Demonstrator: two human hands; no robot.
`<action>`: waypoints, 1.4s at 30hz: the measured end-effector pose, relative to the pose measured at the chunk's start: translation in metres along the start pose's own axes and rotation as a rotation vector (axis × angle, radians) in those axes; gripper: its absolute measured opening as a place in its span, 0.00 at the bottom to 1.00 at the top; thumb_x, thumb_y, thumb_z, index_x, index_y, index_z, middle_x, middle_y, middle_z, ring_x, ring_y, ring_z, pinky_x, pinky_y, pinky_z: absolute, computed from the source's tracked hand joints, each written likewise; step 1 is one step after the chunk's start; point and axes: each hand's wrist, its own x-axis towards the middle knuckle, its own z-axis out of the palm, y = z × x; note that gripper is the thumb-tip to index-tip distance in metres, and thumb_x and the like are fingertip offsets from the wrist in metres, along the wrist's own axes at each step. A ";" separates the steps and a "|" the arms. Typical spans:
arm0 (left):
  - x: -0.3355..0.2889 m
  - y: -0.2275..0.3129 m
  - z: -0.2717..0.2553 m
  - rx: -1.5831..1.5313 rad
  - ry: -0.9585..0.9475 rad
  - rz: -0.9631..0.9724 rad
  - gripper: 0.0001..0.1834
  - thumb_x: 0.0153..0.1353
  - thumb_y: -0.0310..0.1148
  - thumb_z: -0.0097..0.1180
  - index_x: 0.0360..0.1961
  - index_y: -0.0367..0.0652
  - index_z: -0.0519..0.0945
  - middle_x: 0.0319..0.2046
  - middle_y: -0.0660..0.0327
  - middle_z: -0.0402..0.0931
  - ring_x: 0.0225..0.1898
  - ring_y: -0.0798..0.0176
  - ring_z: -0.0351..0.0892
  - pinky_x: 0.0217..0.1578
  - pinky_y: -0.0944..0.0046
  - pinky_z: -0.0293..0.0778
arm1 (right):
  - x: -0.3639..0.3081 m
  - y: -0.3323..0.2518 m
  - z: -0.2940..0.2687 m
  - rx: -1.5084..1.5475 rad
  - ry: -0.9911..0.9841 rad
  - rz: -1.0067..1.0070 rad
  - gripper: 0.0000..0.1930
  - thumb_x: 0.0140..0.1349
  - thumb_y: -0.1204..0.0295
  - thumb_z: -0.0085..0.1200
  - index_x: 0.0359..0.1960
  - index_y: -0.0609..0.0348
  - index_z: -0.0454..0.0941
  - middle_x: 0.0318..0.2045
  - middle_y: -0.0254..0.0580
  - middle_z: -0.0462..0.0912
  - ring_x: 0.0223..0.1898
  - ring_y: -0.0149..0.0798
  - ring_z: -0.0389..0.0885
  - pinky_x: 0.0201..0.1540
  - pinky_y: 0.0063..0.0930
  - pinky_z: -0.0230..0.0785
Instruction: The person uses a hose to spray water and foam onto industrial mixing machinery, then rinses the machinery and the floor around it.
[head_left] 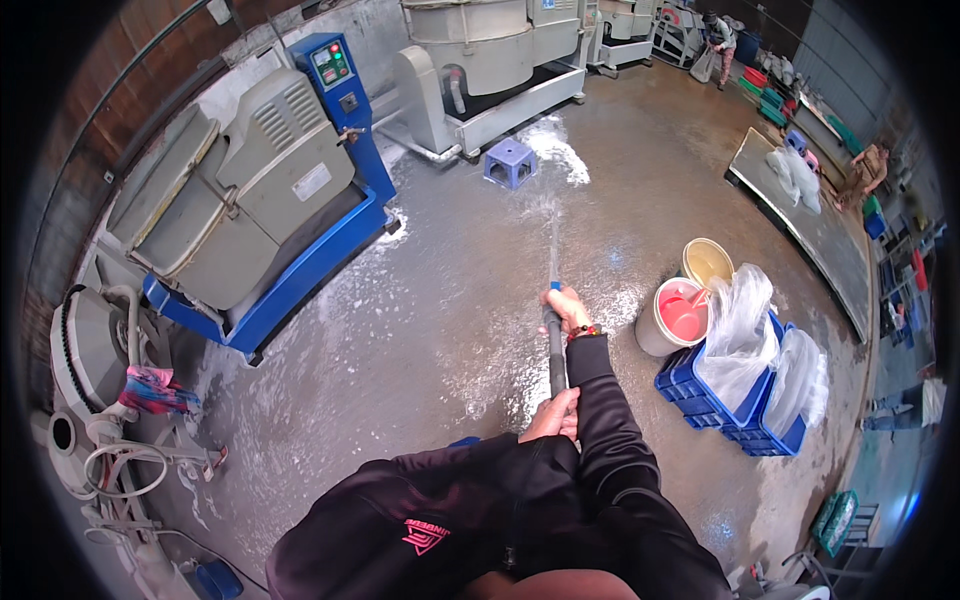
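My right hand (pixel 568 310), with a beaded bracelet at its wrist, is wrapped round the front of a dark grey hose (pixel 557 365), close to its blue tip. Nearer my body, my left hand (pixel 553 415) grips the same hose lower down, its fingers partly hidden. A stream of water (pixel 555 240) shoots from the tip straight ahead onto the wet floor (pixel 440 290). Where it lands, splashes spread just short of a small purple plastic stool (pixel 511 163). White foam (pixel 560 150) lies beside and beyond the stool.
A tilted grey machine on a blue frame (pixel 300 280) stands left; a larger grey machine (pixel 470 50) is ahead. At right are a white bucket with a red scoop (pixel 660 325), another bucket (pixel 708 262) and blue crates (pixel 690 385) with clear plastic bags. Two people are farther off.
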 end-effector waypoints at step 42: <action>-0.033 -0.056 -0.025 -0.400 0.546 0.614 0.09 0.53 0.32 0.51 0.29 0.45 0.63 0.11 0.69 0.56 0.08 0.76 0.53 0.09 0.73 0.52 | -0.015 0.112 0.168 -0.402 -0.664 0.383 0.06 0.41 0.73 0.45 0.22 0.58 0.64 0.20 0.41 0.65 0.18 0.41 0.68 0.19 0.42 0.70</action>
